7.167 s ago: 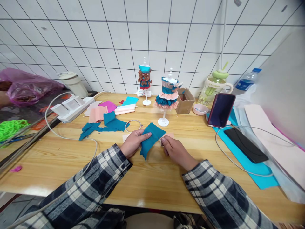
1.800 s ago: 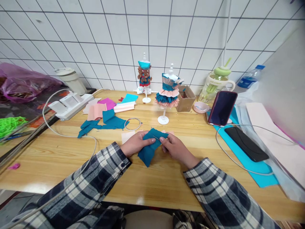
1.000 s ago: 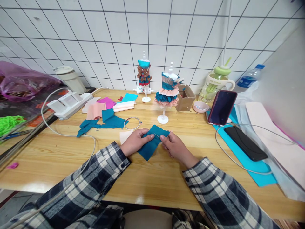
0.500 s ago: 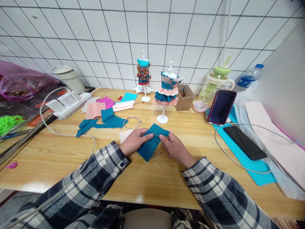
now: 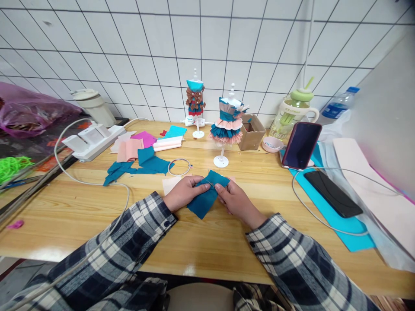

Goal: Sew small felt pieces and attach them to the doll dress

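Note:
Both my hands hold a piece of teal crepe paper (image 5: 202, 206) above the table, its lower corner hanging down. My left hand (image 5: 183, 193) is closed on its left side, thumb on top. My right hand (image 5: 239, 202) pinches the right side, its fingers partly behind the paper. A thin strand (image 5: 210, 184), wire or thread, crosses the paper between my thumb tips. Beyond my hands stands a small white dress form (image 5: 221, 161) in a ruffled teal and pink paper dress (image 5: 226, 125). A ring of thin wire (image 5: 179, 167) lies near my left hand.
Teal scraps (image 5: 152, 162) and pink paper (image 5: 129, 150) lie at left, near a power strip (image 5: 100, 144). A second dress form (image 5: 195, 101), cardboard box (image 5: 252, 136) and pink bowl (image 5: 272, 145) stand behind. Phones (image 5: 333, 193) and a looping cable (image 5: 304, 203) are at right.
The teal paper has tilted slightly, its lower corner shifting a little to the right. My right thumb has moved slightly left along the strand, closer to my left thumb.

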`<action>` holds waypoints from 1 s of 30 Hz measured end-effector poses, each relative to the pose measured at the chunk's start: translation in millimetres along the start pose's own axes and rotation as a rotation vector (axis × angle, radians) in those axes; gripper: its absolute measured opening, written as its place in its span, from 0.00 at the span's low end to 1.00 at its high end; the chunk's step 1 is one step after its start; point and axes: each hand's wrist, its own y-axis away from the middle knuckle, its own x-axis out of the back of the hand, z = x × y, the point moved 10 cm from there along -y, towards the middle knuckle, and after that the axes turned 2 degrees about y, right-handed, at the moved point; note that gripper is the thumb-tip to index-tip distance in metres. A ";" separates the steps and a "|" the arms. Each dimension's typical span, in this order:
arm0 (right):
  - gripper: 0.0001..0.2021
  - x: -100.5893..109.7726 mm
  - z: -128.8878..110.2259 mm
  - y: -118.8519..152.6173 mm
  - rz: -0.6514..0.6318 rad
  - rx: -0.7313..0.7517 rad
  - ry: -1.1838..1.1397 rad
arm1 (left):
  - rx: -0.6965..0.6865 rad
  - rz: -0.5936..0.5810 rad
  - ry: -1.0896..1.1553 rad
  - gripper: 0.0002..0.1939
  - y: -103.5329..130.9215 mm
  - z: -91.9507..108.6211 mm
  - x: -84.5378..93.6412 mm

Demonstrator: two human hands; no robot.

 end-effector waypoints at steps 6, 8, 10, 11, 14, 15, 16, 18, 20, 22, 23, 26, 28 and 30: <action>0.13 0.4 1.9 -3.4 0.014 0.064 -0.017 | 0.001 -0.037 -0.018 0.19 -1.4 -3.6 -3.8; 0.14 0.8 4.2 -4.6 0.019 0.074 -0.022 | 0.003 -0.048 0.000 0.19 -1.4 -4.2 -5.2; 0.14 1.3 6.4 -5.4 0.025 0.070 -0.013 | 0.000 -0.052 0.019 0.19 -1.2 -3.8 -5.6; 0.14 1.6 7.2 -5.6 0.027 0.066 -0.006 | -0.004 -0.052 0.026 0.19 -1.1 -3.2 -5.5; 0.15 2.0 6.7 -5.3 0.029 0.063 0.003 | -0.012 -0.060 0.042 0.18 -0.9 -2.1 -6.1; 0.14 1.9 5.8 -5.1 0.028 0.066 0.002 | -0.011 -0.066 0.048 0.18 -0.9 -2.0 -6.6; 0.14 1.6 4.6 -4.8 0.025 0.071 0.001 | -0.012 -0.071 0.053 0.18 -0.9 -1.9 -7.0; 0.14 0.9 2.7 -4.6 0.018 0.080 -0.002 | -0.012 -0.071 0.057 0.17 -0.8 -1.6 -7.1; 0.13 0.1 1.9 -4.7 0.010 0.086 -0.004 | -0.009 -0.068 0.056 0.17 -0.7 -1.7 -7.0; 0.13 -0.3 1.5 -5.1 0.005 0.095 -0.010 | -0.003 -0.065 0.053 0.17 -0.6 -2.3 -6.9; 0.12 -0.4 1.3 -5.3 0.003 0.102 -0.013 | 0.001 -0.064 0.052 0.17 -0.5 -2.8 -6.9; 0.12 -0.1 1.9 -5.7 0.002 0.110 -0.017 | 0.008 -0.061 0.051 0.17 -0.6 -4.3 -6.3; 0.12 0.1 3.4 -5.5 0.003 0.095 -0.016 | 0.012 -0.063 0.056 0.17 -0.8 -5.2 -6.1; 0.12 -0.2 4.2 -4.9 0.000 0.076 -0.020 | 0.014 -0.067 0.057 0.18 -1.0 -5.8 -6.2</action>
